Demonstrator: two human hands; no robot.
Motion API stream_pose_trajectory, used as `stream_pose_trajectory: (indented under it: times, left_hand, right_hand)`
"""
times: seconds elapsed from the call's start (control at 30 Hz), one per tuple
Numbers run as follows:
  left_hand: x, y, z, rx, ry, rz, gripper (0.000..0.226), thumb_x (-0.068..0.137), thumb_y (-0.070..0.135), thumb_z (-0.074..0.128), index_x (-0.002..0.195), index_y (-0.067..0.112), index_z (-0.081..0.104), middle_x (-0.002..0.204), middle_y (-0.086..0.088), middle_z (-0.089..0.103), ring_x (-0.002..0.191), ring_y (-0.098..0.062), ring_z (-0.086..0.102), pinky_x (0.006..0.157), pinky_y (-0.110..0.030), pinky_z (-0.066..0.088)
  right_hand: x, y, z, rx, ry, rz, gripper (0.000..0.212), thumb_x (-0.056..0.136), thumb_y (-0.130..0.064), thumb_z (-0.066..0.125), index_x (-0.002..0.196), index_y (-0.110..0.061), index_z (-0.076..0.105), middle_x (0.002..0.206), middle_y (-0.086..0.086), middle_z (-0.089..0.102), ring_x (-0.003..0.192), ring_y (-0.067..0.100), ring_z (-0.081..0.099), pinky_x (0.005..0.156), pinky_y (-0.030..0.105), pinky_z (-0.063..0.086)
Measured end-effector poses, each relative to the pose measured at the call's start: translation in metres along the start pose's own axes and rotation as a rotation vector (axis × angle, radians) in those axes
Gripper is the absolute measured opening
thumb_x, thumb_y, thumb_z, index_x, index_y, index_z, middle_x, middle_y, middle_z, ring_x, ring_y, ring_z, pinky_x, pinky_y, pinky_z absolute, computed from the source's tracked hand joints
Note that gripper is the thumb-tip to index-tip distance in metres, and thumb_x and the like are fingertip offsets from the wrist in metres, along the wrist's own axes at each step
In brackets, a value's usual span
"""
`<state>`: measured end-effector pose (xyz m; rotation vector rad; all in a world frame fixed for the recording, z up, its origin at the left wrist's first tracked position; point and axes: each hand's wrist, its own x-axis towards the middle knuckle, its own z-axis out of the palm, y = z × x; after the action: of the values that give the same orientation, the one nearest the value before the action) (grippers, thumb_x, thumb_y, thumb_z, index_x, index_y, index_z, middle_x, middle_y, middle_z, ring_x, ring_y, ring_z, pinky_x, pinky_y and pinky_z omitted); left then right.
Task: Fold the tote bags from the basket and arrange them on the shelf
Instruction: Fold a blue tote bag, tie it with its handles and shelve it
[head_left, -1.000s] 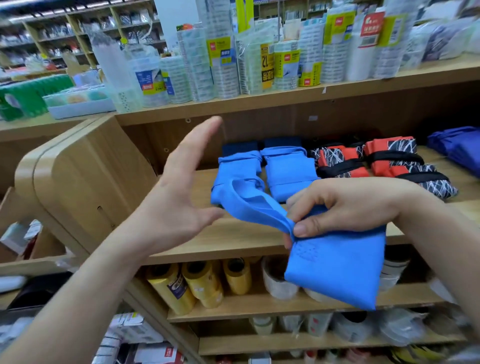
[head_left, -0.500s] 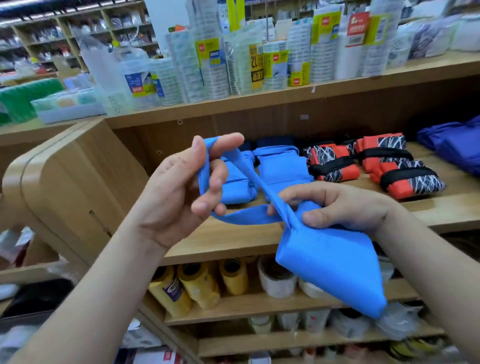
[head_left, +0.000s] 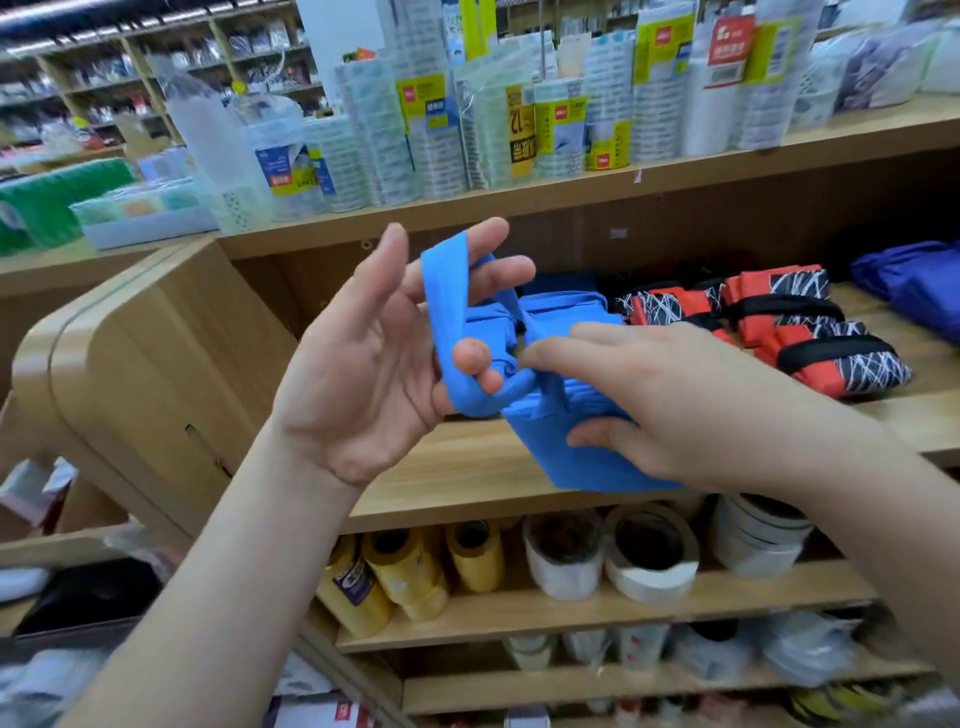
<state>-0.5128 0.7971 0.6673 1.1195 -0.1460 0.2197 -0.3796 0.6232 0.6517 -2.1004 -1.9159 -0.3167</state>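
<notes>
Tote bags (head_left: 675, 306) on wooden shelf (head_left: 467, 470)

Your left hand (head_left: 363, 364): a second ago open and clear of the cloth; now it carries the handle strap (head_left: 447, 306), looped over your upper fingers and caught under the curled lower two. Your right hand (head_left: 675, 405): now nearly touching your left, fingers laid over the blue tote bag (head_left: 561, 457), thumb beneath. Bag body: earlier a long panel hanging below the shelf board (head_left: 467, 499); now a shorter bundle level with it.
</notes>
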Motion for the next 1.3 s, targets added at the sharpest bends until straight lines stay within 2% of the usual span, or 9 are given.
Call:
stream_pose_trajectory:
  times: [0.1, 0.2, 0.33, 0.47, 0.63, 0.83, 1.07, 1.17, 1.3]
  left_hand:
    - [-0.006, -0.014, -0.011, -0.264, -0.012, 0.032, 0.060, 0.087, 0.043, 0.061, 0.132, 0.003, 0.056, 0.118, -0.013, 0.065, 0.059, -0.008, 0.065, 0.064, -0.025, 0.059]
    - [-0.007, -0.033, -0.008, -0.369, 0.255, 0.066, 0.039, 0.075, 0.026, 0.074, 0.107, 0.003, 0.068, 0.081, -0.006, 0.066, 0.047, -0.003, 0.059, 0.054, -0.014, 0.054]
    - [-0.005, -0.038, -0.003, -0.261, 0.610, 0.033, 0.009, 0.076, 0.014, 0.063, 0.079, 0.013, 0.055, 0.056, 0.005, 0.046, 0.036, -0.001, 0.044, 0.040, -0.009, 0.043]
    - [-0.002, -0.041, -0.008, 0.110, 0.719, -0.083, 0.022, 0.090, 0.000, 0.053, 0.087, 0.021, 0.057, 0.069, -0.001, 0.062, 0.045, -0.009, 0.057, 0.042, -0.019, 0.049]
    - [-0.006, -0.051, -0.013, 0.275, 0.505, -0.036, 0.050, 0.076, -0.015, 0.047, 0.081, 0.030, 0.069, 0.094, -0.002, 0.066, 0.078, -0.014, 0.063, 0.063, -0.028, 0.052]
    - [-0.008, -0.053, -0.008, 0.527, 0.368, 0.282, 0.057, 0.073, -0.009, 0.045, 0.113, 0.021, 0.073, 0.122, 0.001, 0.069, 0.121, -0.013, 0.059, 0.097, -0.030, 0.050]
    - [-0.017, -0.055, -0.003, 0.946, 0.317, 0.482, 0.024, 0.094, 0.023, 0.061, 0.116, 0.012, 0.065, 0.128, 0.002, 0.063, 0.124, -0.012, 0.057, 0.094, -0.025, 0.050]
    - [-0.023, -0.054, -0.006, 1.194, 0.174, 0.462, 0.063, 0.071, 0.053, 0.076, 0.107, 0.003, 0.063, 0.126, -0.003, 0.059, 0.126, -0.017, 0.053, 0.101, -0.035, 0.046]
    - [-0.020, -0.058, -0.004, 1.238, 0.227, 0.383, 0.055, 0.062, 0.044, 0.083, 0.096, 0.007, 0.060, 0.102, -0.002, 0.061, 0.100, -0.021, 0.060, 0.085, -0.041, 0.052]
  right_hand:
    - [-0.001, 0.010, 0.011, 0.239, 0.215, 0.004, 0.038, 0.081, -0.032, 0.066, 0.116, -0.035, 0.053, 0.101, -0.011, 0.060, 0.091, 0.019, 0.061, 0.078, 0.044, 0.051]
    - [0.000, 0.014, 0.015, 0.371, 0.330, 0.022, 0.032, 0.079, -0.027, 0.070, 0.109, -0.024, 0.063, 0.096, -0.014, 0.058, 0.091, 0.008, 0.058, 0.083, 0.031, 0.048]
    - [0.000, 0.013, 0.020, 0.466, 0.358, -0.008, 0.029, 0.081, -0.021, 0.071, 0.109, -0.018, 0.064, 0.098, -0.013, 0.059, 0.096, 0.006, 0.057, 0.085, 0.019, 0.042]
    - [0.000, 0.009, 0.027, 0.573, 0.416, -0.021, 0.026, 0.084, -0.013, 0.067, 0.109, -0.016, 0.061, 0.098, -0.002, 0.058, 0.096, 0.013, 0.056, 0.086, 0.019, 0.040]
    - [0.002, 0.008, 0.033, 0.762, 0.556, 0.065, 0.023, 0.087, -0.012, 0.065, 0.109, -0.020, 0.062, 0.103, -0.004, 0.063, 0.100, 0.008, 0.059, 0.086, 0.018, 0.042]
    - [0.006, 0.004, 0.046, 1.253, 0.660, 0.218, 0.018, 0.084, -0.012, 0.066, 0.098, -0.022, 0.067, 0.094, -0.012, 0.069, 0.089, 0.010, 0.066, 0.075, 0.025, 0.053]
    - [0.011, 0.001, 0.055, 1.661, 0.670, 0.394, 0.016, 0.078, -0.017, 0.061, 0.089, -0.022, 0.071, 0.086, -0.006, 0.072, 0.078, 0.011, 0.068, 0.067, 0.025, 0.057]
    - [0.010, 0.004, 0.060, 1.708, 0.686, 0.458, 0.013, 0.070, -0.024, 0.069, 0.082, -0.027, 0.074, 0.085, -0.003, 0.072, 0.075, 0.012, 0.068, 0.064, 0.025, 0.057]
    - [0.011, 0.003, 0.064, 1.755, 0.742, 0.499, 0.024, 0.059, -0.028, 0.074, 0.083, -0.024, 0.074, 0.087, -0.001, 0.072, 0.077, 0.014, 0.069, 0.064, 0.026, 0.057]
